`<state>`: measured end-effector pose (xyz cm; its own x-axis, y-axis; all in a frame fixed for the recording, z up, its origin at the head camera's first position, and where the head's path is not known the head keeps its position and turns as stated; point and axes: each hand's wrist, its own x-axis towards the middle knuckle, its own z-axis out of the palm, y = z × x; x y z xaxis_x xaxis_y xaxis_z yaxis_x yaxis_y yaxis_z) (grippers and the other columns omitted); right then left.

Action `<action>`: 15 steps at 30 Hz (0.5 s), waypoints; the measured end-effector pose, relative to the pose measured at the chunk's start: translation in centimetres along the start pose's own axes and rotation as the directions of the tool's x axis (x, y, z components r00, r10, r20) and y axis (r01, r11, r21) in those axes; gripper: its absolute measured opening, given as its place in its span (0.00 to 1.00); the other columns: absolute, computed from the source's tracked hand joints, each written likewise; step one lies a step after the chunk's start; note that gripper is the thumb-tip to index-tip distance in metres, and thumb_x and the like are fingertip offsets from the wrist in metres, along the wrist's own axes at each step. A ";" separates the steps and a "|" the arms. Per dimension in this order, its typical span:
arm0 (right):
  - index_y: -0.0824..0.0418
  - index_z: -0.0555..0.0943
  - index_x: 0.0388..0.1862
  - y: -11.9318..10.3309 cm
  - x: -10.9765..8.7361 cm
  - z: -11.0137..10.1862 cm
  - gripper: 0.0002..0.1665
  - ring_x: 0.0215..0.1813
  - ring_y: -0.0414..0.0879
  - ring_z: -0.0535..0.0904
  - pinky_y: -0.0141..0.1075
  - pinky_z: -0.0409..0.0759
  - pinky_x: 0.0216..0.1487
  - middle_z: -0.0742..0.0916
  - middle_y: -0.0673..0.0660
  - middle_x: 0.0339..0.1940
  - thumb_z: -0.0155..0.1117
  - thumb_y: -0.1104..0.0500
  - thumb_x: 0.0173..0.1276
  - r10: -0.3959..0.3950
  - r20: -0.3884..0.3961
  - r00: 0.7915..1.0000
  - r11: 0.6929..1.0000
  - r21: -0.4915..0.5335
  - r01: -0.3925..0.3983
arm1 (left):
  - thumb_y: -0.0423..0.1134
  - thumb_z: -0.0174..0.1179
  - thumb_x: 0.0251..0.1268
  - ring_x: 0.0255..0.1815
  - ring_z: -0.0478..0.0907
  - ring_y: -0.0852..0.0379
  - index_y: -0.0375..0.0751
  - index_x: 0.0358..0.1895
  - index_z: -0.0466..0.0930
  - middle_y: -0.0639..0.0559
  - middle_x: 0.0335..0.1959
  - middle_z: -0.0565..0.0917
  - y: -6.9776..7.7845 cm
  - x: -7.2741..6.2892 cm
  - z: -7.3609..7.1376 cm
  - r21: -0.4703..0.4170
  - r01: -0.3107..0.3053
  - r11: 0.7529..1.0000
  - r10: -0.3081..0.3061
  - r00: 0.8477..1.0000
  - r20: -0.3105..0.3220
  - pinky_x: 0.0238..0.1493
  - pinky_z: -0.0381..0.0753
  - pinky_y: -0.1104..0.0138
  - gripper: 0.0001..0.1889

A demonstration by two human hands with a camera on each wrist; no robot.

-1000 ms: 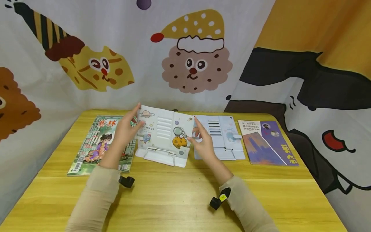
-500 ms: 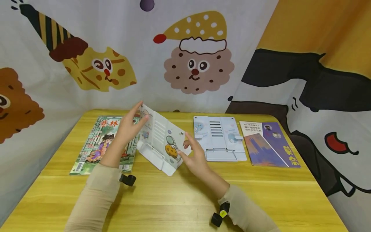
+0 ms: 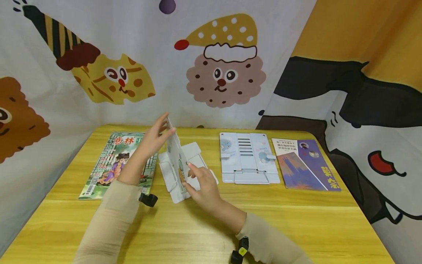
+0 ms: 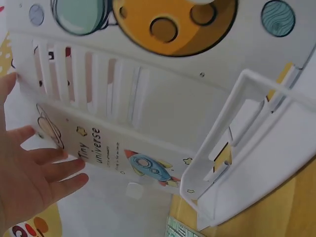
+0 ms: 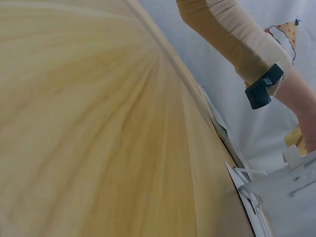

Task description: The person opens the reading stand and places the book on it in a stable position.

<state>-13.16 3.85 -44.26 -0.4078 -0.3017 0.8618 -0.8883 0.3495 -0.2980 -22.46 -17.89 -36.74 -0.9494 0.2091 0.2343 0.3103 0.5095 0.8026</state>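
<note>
A white folding book stand [image 3: 173, 151] with space cartoons is turned nearly edge-on in the head view, its panel raised over a flat white base [image 3: 193, 151]. At the panel's upper edge, my left hand [image 3: 152, 140] holds it with thumb and fingers. My right hand [image 3: 205, 186] pinches the near side edge between thumb and index finger. Slots, a rocket and the words "Tiny universe" show on the panel in the left wrist view, along with a white wire bracket [image 4: 217, 126]. The right wrist view leaves my right hand out of sight.
A second, pale blue book stand [image 3: 230, 163] lies to the right on the wooden table [image 3: 184, 234]. Beyond it is a purple-and-white book [image 3: 311, 161]. A green illustrated magazine [image 3: 99, 172] lies at left, partly behind my left arm. A cartoon curtain [image 3: 138, 22] hangs behind.
The book stand has swung from facing me to nearly edge-on, its right side coming nearer and leftward with my right hand. My left hand has shifted slightly right. The base behind now shows.
</note>
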 end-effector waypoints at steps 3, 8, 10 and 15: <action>0.57 0.64 0.70 -0.3 0.2 0.5 0.52 0.34 0.47 0.76 0.34 0.74 0.38 0.81 0.54 0.35 0.77 0.68 0.46 -0.018 0.002 1.000 1.000 -0.002 0.018 | 0.54 0.53 0.71 0.70 0.58 0.37 0.56 0.77 0.47 0.38 0.73 0.56 0.3 -0.6 0.2 -0.020 0.002 1.000 -0.003 1.000 -0.025 0.64 0.61 0.43 0.36; 0.54 0.61 0.73 -0.4 0.6 1.1 0.54 0.35 0.46 0.77 0.32 0.74 0.40 0.82 0.53 0.34 0.76 0.67 0.49 -0.034 0.026 0.999 0.999 -0.006 0.034 | 0.53 0.55 0.69 0.70 0.57 0.38 0.51 0.76 0.48 0.38 0.74 0.54 0.9 -1.7 0.4 -0.058 -0.013 0.998 0.011 1.000 -0.028 0.63 0.62 0.43 0.38; 0.53 0.59 0.74 -0.5 0.7 1.2 0.55 0.36 0.46 0.77 0.32 0.74 0.40 0.82 0.53 0.34 0.76 0.66 0.49 -0.036 0.041 0.998 0.999 -0.011 0.037 | 0.52 0.56 0.69 0.70 0.57 0.38 0.52 0.76 0.48 0.38 0.74 0.53 0.9 -1.9 0.5 -0.081 -0.008 0.997 0.006 1.000 -0.018 0.62 0.63 0.42 0.38; 0.54 0.60 0.73 -0.4 0.9 1.4 0.52 0.38 0.45 0.77 0.31 0.73 0.42 0.83 0.54 0.37 0.76 0.64 0.51 -0.048 0.096 0.994 0.999 -0.018 0.050 | 0.46 0.57 0.69 0.71 0.55 0.40 0.51 0.76 0.50 0.41 0.74 0.53 0.6 -1.8 0.4 -0.183 0.002 0.983 -0.003 1.000 -0.007 0.61 0.62 0.39 0.36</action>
<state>-13.42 2.19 -43.95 -0.3828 -0.4015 0.8320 -0.9037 0.3499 -0.2469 -20.57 -17.63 -36.88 -0.9506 0.2021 0.2354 0.2945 0.3490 0.8897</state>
